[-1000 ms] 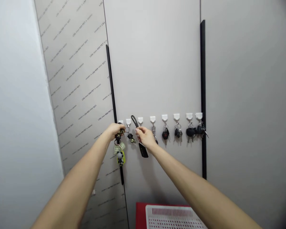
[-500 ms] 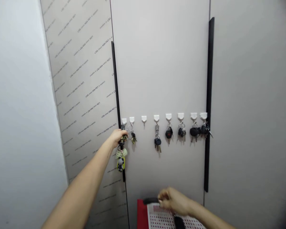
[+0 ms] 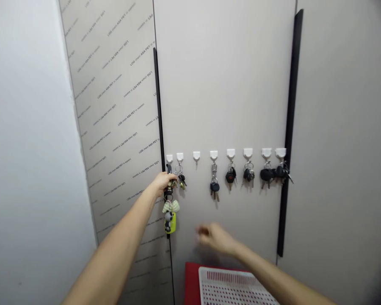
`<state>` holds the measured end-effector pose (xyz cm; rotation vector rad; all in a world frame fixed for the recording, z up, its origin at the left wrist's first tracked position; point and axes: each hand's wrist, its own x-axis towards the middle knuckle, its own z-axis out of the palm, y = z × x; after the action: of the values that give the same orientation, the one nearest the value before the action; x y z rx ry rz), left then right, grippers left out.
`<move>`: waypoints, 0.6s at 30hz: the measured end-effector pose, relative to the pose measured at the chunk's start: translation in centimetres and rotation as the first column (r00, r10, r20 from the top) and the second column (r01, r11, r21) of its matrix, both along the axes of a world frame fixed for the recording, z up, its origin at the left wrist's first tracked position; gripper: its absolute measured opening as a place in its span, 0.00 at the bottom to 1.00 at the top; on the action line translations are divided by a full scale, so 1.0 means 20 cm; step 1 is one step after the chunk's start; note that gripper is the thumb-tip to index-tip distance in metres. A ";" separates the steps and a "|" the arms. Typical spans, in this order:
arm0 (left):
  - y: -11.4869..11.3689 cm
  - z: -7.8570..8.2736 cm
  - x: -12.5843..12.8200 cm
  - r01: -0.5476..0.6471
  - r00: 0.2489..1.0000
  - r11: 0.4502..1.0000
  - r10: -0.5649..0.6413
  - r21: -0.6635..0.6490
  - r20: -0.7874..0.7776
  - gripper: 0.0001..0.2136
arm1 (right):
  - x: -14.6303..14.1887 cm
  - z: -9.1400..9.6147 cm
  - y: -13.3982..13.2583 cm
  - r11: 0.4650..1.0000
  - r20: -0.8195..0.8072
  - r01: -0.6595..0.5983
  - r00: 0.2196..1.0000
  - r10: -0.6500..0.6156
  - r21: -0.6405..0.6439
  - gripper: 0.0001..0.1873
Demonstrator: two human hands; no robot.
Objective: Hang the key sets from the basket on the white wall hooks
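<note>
My left hand (image 3: 167, 182) is closed round the upper part of a bunch of keys (image 3: 169, 192) at the leftmost white hook (image 3: 169, 158). Below the fingers dangle a pale checked bow (image 3: 171, 206), a grey panda-like figure (image 3: 168, 221) and a yellow-green tag (image 3: 173, 223). Whether the bunch rests on its hook is hidden by the hand. Just to the right, another small key bunch (image 3: 182, 181) hangs from the second hook (image 3: 180, 157). My right hand (image 3: 216, 238) is in mid-air in front of the panel, above a white basket; its curled fingers are smeared by motion.
More key bunches hang along the row, among them one with a black-headed key (image 3: 214, 187). The third hook (image 3: 196, 156) carries no keys. A white perforated basket (image 3: 224, 271) sits on a red surface (image 3: 193, 281). Long black handles (image 3: 292, 106) edge the panel.
My right hand has risen from the basket and moved slightly left. Dark objects near that hand and over the basket no longer show. My left hand keeps its hold, while the view has shifted slightly.
</note>
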<state>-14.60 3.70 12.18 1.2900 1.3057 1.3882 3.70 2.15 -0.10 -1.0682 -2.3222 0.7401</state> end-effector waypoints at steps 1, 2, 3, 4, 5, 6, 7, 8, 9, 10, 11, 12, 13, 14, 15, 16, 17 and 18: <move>0.00 0.00 0.00 -0.002 1.000 1.000 0.002 0.002 0.002 0.03 | -0.07 0.12 0.04 0.990 -0.139 0.087 0.988 -0.071 0.108 0.12; 0.00 0.00 0.00 -0.004 1.000 1.000 0.004 0.003 0.002 0.04 | -0.14 0.23 0.08 0.963 -0.279 0.196 0.950 -0.140 0.186 0.15; 0.00 0.00 0.00 -0.006 1.000 1.000 0.006 0.003 0.002 0.04 | -0.20 0.34 0.12 0.935 -0.377 0.275 0.909 -0.177 0.224 0.17; -0.01 0.00 0.00 -0.005 1.000 1.000 0.005 0.003 0.005 0.03 | -0.26 0.42 0.15 0.922 -0.435 0.326 0.875 -0.211 0.207 0.20; -0.01 0.01 0.00 0.001 1.000 1.000 -0.001 0.003 0.012 0.03 | -0.31 0.48 0.18 0.924 -0.470 0.338 0.854 -0.223 0.177 0.22; -0.01 0.01 0.00 0.012 1.000 1.000 -0.012 0.002 0.022 0.03 | -0.35 0.52 0.20 0.932 -0.489 0.332 0.843 -0.224 0.145 0.23; -0.01 0.01 0.00 0.027 0.999 1.000 -0.027 0.000 0.034 0.03 | -0.38 0.54 0.22 0.943 -0.499 0.313 0.839 -0.217 0.115 0.23; -0.01 0.01 0.00 0.036 0.998 0.999 -0.036 -0.002 0.046 0.03 | -0.40 0.54 0.24 0.953 -0.509 0.286 0.837 -0.199 0.097 0.21; -0.01 0.01 0.00 0.038 0.998 0.999 -0.037 -0.007 0.056 0.02 | -0.41 0.53 0.25 0.961 -0.522 0.263 0.834 -0.180 0.089 0.18; -0.01 0.01 0.00 0.030 0.997 0.999 -0.029 -0.014 0.067 0.02 | -0.42 0.51 0.27 0.964 -0.536 0.250 0.828 -0.166 0.087 0.15; -0.01 0.01 0.00 0.019 0.997 1.000 -0.017 -0.021 0.078 0.03 | -0.42 0.50 0.28 0.965 -0.551 0.246 0.819 -0.160 0.087 0.14; 0.00 0.01 0.00 0.006 0.996 1.000 -0.004 -0.027 0.089 0.04 | -0.41 0.49 0.29 0.963 -0.565 0.253 0.809 -0.161 0.089 0.14; 0.00 0.01 0.00 -0.010 0.995 0.999 0.013 -0.031 0.098 0.05 | -0.40 0.49 0.30 0.958 -0.580 0.271 0.797 -0.168 0.095 0.14; 0.00 0.01 -0.01 -0.027 0.995 0.999 0.030 -0.033 0.099 0.06 | -0.39 0.50 0.30 0.948 -0.591 0.298 0.786 -0.180 0.107 0.14; 0.01 0.01 -0.01 -0.045 0.995 0.998 0.048 -0.035 0.090 0.06 | -0.38 0.52 0.30 0.936 -0.598 0.328 0.778 -0.193 0.125 0.14; 0.01 0.01 -0.01 -0.067 0.995 0.997 0.069 -0.034 0.072 0.07 | -0.37 0.55 0.30 0.923 -0.598 0.354 0.776 -0.202 0.148 0.13; 0.01 0.01 -0.02 -0.088 0.995 0.996 0.089 -0.032 0.042 0.07 | -0.37 0.59 0.30 0.910 -0.587 0.376 0.781 -0.211 0.173 0.13; 0.01 0.02 -0.02 -0.106 0.994 0.994 0.106 -0.028 0.011 0.07 | -0.37 0.63 0.30 0.899 -0.565 0.390 0.795 -0.220 0.199 0.12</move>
<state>-15.04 3.81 12.61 1.2068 1.3970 1.4444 -3.69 8.07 12.48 -0.9231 -1.6617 0.4483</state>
